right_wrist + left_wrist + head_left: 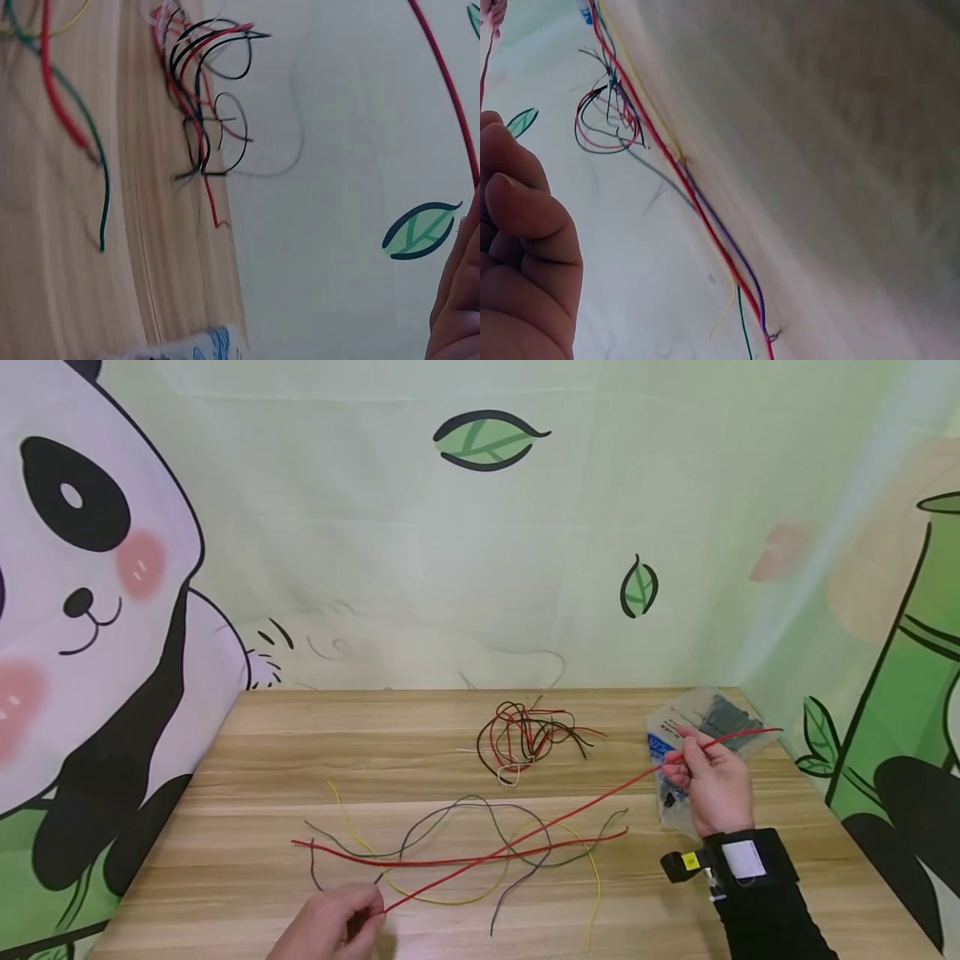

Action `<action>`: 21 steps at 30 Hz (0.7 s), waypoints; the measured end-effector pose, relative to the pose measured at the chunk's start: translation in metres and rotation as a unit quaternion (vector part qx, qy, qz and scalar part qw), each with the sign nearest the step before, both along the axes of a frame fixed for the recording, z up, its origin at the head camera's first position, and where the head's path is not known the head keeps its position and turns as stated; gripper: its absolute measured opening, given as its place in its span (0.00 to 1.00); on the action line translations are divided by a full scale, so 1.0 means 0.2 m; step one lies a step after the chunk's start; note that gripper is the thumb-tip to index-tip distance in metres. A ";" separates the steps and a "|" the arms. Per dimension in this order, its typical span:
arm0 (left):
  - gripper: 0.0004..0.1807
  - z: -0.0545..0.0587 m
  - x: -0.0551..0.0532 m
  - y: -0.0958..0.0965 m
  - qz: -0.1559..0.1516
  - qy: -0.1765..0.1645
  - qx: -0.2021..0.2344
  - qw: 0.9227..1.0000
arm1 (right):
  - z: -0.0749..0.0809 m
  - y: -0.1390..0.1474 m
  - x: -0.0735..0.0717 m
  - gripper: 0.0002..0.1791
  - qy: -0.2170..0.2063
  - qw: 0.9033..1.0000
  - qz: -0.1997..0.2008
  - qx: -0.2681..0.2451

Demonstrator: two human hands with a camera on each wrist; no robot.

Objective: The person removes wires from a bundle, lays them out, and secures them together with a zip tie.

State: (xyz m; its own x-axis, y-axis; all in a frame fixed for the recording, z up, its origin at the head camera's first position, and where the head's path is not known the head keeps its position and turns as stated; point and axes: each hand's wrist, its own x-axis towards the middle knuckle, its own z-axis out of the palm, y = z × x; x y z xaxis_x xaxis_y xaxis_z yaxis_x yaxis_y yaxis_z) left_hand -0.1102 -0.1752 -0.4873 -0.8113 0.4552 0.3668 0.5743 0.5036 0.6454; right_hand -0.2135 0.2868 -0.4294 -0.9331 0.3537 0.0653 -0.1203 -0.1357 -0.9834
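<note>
A long red wire (pixel 622 787) stretches diagonally, nearly straight, between my two hands above the table. My left hand (pixel 333 922), low at the front, pinches its near end between thumb and curled fingers. Farther back on the right, my right hand (pixel 712 781) pinches the wire short of its other end, which sticks out past the fingers. Below it lie a second red wire (pixel 352 862), a yellow wire (pixel 597 885), a green wire (pixel 570 863) and a purple wire (pixel 504 902), loosely crossing. The right wrist view shows the held wire rising from the right hand (pixel 457 300).
A tangled bundle of red and black wires (pixel 517 735), with a white strand around it, lies at the back of the wooden table (pixel 247 760). Behind my right hand is a clear plastic bag (pixel 723 714) with dark contents. A printed cloth (pixel 360 527) hangs behind.
</note>
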 end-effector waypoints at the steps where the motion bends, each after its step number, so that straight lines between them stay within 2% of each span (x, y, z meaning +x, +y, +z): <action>1: 0.19 0.01 0.00 0.00 0.002 0.003 0.002 1.000 | 0.00 0.00 0.00 0.20 -0.007 1.000 -0.011 0.018; 5: 0.20 0.02 -0.01 -0.01 0.002 0.029 0.011 1.000 | -0.01 -0.01 -0.01 0.20 -0.027 0.998 -0.026 0.057; 10: 0.20 0.02 -0.02 -0.02 -0.020 0.053 0.024 0.998 | -0.01 0.01 -0.01 0.23 -0.047 0.995 -0.027 0.084; 14: 0.22 0.03 -0.03 -0.04 -0.015 0.070 0.020 0.997 | -0.02 0.05 -0.01 0.24 -0.066 0.992 -0.026 0.107; 18: 0.21 0.03 -0.03 -0.08 -0.008 0.058 0.017 0.998 | -0.03 0.10 -0.01 0.24 -0.079 0.990 -0.006 0.121; 21: 0.20 0.02 -0.02 -0.10 -0.010 0.054 0.016 0.998 | -0.02 0.14 -0.01 0.25 -0.082 0.991 0.034 0.104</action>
State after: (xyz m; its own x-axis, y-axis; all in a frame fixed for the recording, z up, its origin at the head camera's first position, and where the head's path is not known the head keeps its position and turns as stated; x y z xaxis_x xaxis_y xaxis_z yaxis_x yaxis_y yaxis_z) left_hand -0.1151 -0.1943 -0.4829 -0.7573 0.4578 0.4657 0.6509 0.4713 0.5951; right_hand -0.2148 0.3141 -0.4343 -0.9582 0.2852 -0.0243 0.0459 0.0695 -0.9965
